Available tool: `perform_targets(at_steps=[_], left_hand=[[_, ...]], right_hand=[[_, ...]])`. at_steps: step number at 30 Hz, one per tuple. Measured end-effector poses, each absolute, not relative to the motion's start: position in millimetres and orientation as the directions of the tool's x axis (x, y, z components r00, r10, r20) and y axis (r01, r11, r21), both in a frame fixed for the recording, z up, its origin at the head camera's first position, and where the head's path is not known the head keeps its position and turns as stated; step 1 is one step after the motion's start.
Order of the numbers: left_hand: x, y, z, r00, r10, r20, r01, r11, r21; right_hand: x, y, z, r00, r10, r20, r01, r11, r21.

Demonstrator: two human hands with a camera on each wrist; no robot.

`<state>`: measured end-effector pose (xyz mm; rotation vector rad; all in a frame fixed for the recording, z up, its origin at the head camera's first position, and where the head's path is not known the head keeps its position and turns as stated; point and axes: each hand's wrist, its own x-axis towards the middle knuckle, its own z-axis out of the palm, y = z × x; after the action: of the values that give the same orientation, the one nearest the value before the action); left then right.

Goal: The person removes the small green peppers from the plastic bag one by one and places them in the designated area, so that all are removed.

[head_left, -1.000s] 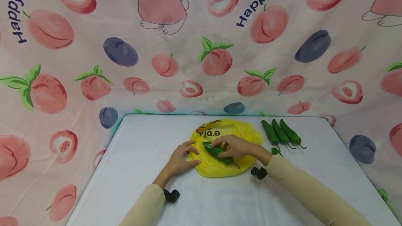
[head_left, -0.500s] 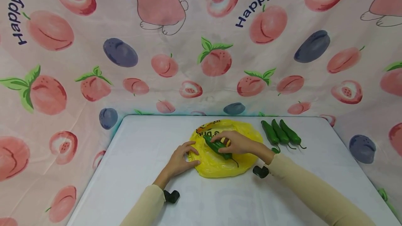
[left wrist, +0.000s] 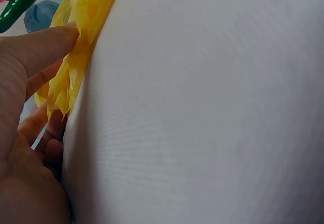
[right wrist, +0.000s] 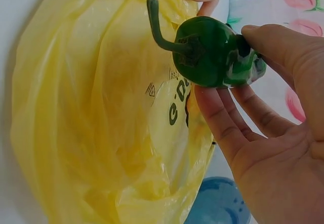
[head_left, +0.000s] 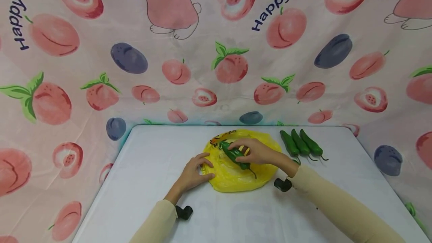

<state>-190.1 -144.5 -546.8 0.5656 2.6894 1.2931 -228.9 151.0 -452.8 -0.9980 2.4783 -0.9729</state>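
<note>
A green chili pepper (head_left: pixel 234 155) is in my right hand (head_left: pixel 257 151), pinched between thumb and fingers above the yellow plastic bag (head_left: pixel 229 180). In the right wrist view the pepper (right wrist: pixel 202 51) shows its stem end, apart from the bag (right wrist: pixel 71 107) behind it. My left hand (head_left: pixel 192 171) holds the bag's left edge. The left wrist view has the thumb (left wrist: pixel 45 46) against the crumpled yellow plastic (left wrist: pixel 88 26), with other fingers partly hidden behind it. Dark print marks the bag's far side.
Three green peppers (head_left: pixel 302 144) lie side by side on the white table (head_left: pixel 162 149), right of the bag. Part of another green thing (head_left: pixel 295 161) shows beside my right wrist. A fruit-patterned cloth (head_left: pixel 202 66) hangs behind the table.
My right hand has lifted the pepper a little off the bag and tipped its far end upward. The left hand keeps its place at the bag's edge.
</note>
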Motion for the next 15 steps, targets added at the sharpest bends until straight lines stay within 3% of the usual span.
perform_targets(at_steps=[15], left_hand=[[-190,-145,-550,-0.924,0.372,0.091,0.302,0.563,0.769]], right_hand=[[-221,192,-447,-0.761,-0.649,0.032,-0.502,0.556,-0.662]])
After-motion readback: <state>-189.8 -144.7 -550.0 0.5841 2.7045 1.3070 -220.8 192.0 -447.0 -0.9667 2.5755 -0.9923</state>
